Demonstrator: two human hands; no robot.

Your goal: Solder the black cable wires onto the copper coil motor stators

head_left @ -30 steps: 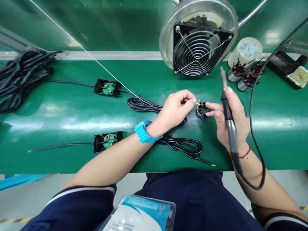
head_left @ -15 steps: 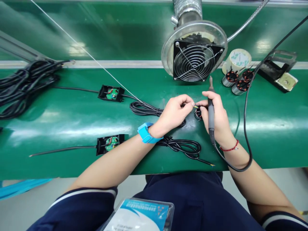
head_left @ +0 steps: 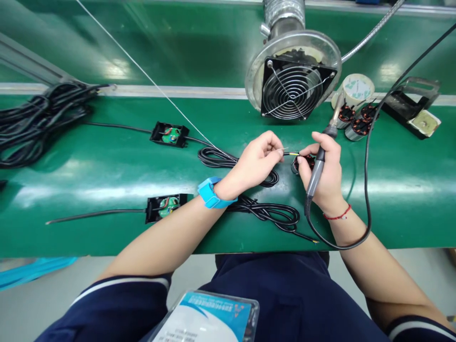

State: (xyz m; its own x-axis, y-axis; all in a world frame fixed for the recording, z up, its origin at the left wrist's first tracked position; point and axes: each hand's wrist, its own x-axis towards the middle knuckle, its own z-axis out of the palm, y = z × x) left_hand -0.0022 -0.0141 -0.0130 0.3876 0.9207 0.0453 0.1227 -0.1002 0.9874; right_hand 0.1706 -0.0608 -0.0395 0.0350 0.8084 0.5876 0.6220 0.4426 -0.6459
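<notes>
My left hand point(head_left: 261, 154) is closed, pinching a black cable end with a yellow wire point(head_left: 292, 154) and a thin silvery wire point(head_left: 284, 148) poking out from the fingertips. In my right hand point(head_left: 325, 173) lies a soldering iron point(head_left: 316, 176), its tip slanting up toward the back. The thumb and forefinger of that hand meet at the yellow wire's end. Just beneath those fingers a small motor stator point(head_left: 295, 166) with copper windings sits on the bench, partly hidden. A coiled black cable point(head_left: 217, 157) runs under my left hand.
A fume extractor fan point(head_left: 292, 92) hangs behind my hands. Back right are several stators point(head_left: 356, 128), a tape roll point(head_left: 356, 90) and an iron stand point(head_left: 409, 102). Two black boxes with green boards point(head_left: 170, 135) lie left, near a cable pile point(head_left: 39, 123). Another coiled cable point(head_left: 270, 213) lies in front.
My hands have moved slightly apart, exposing more of the yellow wire. The soldering iron has tilted, its tip swinging right toward the stators. The silvery wire now shows beyond my left fingertips.
</notes>
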